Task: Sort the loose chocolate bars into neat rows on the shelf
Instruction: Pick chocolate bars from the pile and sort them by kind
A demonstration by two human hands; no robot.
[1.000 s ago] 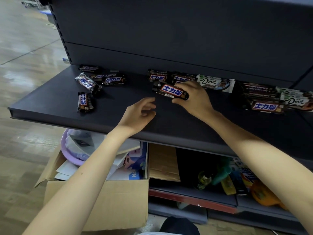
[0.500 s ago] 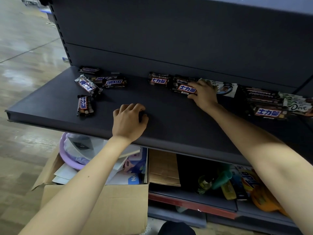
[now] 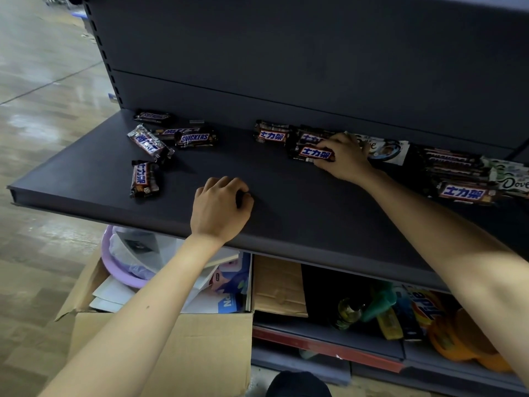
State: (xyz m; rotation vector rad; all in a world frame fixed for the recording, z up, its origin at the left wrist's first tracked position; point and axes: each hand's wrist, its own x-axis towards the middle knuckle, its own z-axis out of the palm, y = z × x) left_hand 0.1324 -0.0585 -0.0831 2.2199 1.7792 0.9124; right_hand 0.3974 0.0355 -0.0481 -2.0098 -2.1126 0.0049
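Brown bar (image 3: pixel 313 153) pinched by right hand (image 3: pixel 347 160), left hand (image 3: pixel 220 206) curled, empty

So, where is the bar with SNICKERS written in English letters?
In the head view, the Snickers bar lies on the left part of the shelf, near the back, just right of a tilted bar.

Dark grey shelf (image 3: pixel 286 213), matte deck, back panel (image 3: pixel 286 67) upright behind it.
Left group (image 3: pixel 160 144): five loose Snickers bars at mixed angles. One lies by the back panel, three overlap mid-depth, and one sits apart nearer the front edge.
Centre, at the back: two Snickers bars (image 3: pixel 270 135) side by side, with a third Snickers bar (image 3: pixel 313 153) just in front.
Dove bar (image 3: pixel 389 149) to their right.
Far right: mixed heap (image 3: pixel 458 173) of Snickers and Dove bars, partly stacked.
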